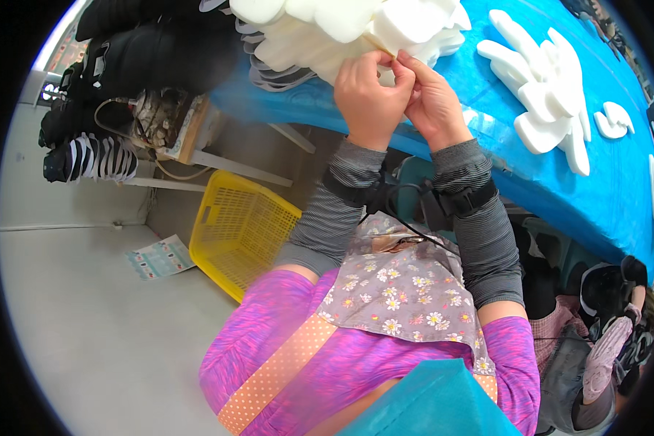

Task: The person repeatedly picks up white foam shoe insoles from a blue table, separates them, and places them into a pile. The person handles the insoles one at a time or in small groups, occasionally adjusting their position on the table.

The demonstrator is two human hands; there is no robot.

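Note:
My left hand (373,96) and my right hand (434,102) meet at the front edge of a pile of white padded pieces (334,22). Thumbs and fingertips of both are pinched together around a thin tan strip (382,48), which runs up against the pile. Whether it is a rubber band or a cord, I cannot tell. The pieces are soft-looking, rounded and stacked in layers, with grey-edged flat ones (280,76) under them at the left. Both hands are over the blue-covered table (479,120).
More white padded pieces (541,102) lie heaped at the right, with a small pair (614,120) beyond. Black items (160,58) are stacked at the far left. A yellow plastic basket (232,225) stands on the floor near my left arm. Another person (596,356) sits at the lower right.

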